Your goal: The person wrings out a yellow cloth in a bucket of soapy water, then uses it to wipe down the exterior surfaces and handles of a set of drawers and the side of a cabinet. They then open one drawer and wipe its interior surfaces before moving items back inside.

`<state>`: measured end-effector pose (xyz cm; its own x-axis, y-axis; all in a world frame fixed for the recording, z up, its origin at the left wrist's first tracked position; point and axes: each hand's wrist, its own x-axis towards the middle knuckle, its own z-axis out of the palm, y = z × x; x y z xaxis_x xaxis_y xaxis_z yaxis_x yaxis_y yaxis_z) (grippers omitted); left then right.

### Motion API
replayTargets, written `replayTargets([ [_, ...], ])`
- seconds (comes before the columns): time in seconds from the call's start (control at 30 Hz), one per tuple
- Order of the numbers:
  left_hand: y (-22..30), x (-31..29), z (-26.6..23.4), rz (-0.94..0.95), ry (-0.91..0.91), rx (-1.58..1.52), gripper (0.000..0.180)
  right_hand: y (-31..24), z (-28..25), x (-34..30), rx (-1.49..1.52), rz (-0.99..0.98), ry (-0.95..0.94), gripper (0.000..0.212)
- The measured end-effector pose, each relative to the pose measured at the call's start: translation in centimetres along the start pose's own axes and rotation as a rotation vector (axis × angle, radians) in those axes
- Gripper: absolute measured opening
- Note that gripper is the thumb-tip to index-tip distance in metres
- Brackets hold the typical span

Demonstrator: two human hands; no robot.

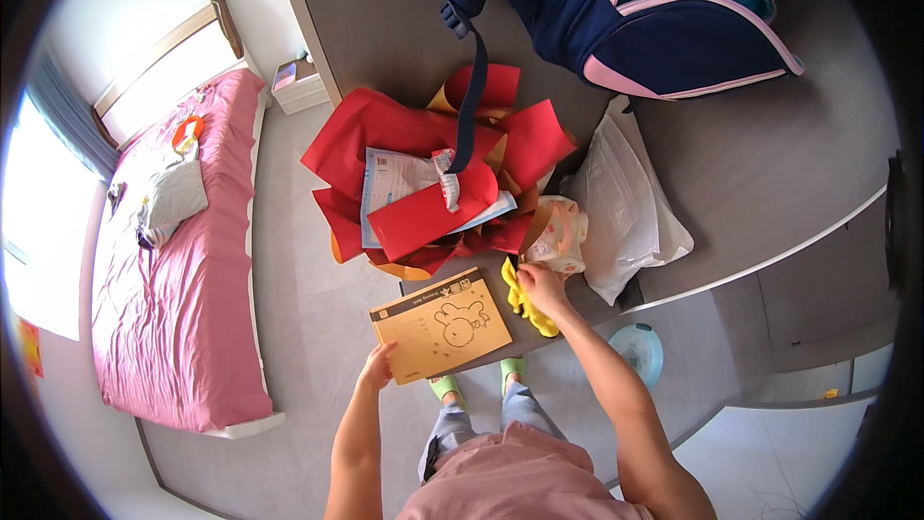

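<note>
My left hand (378,364) grips the lower left corner of a tan drawing book (433,327), which has a dark band and a cartoon animal on its cover. The book is tilted above the table's near edge. To its right, the closed fingers of my right hand (544,287) pinch a soft, crumpled yellow thing (527,304); its exact kind is unclear. Beyond both hands spreads crumpled red wrapping paper (366,116). On it lie a red envelope (423,220), printed papers (387,173) and a small white-and-red packet (448,183).
A patterned, whitish bag-like item (558,236) and a white plastic bag (626,212) are right of the paper. A navy-and-pink backpack (674,39) stands at the back, its strap hanging over the paper. A pink-covered bed (183,308) is left; a light-blue basin (637,351) sits below the table edge.
</note>
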<state>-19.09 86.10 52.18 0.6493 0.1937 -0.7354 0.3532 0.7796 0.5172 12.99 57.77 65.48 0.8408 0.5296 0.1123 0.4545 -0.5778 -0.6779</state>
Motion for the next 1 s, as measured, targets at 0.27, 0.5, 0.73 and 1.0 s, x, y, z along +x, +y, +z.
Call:
replayTargets([
  [0.27,8.3,-11.5,11.8,0.638,0.063,1.107,0.033,-4.7,-1.1,-4.9,0.083,-0.212,-0.204,0.067],
  [0.5,18.4,-20.3,25.3,0.9,-0.498,1.381,0.035,-9.6,-10.2,-5.8,0.146,-0.278,-0.425,0.069],
  [0.73,18.0,-12.9,40.0,1.524,-0.518,1.36,0.028,-6.4,-23.5,-13.4,0.156,0.214,0.024,0.031],
  [1.0,10.0,3.9,57.7,1.601,-0.701,1.667,0.032,-5.9,-35.2,-15.1,0.261,0.323,0.645,0.022],
])
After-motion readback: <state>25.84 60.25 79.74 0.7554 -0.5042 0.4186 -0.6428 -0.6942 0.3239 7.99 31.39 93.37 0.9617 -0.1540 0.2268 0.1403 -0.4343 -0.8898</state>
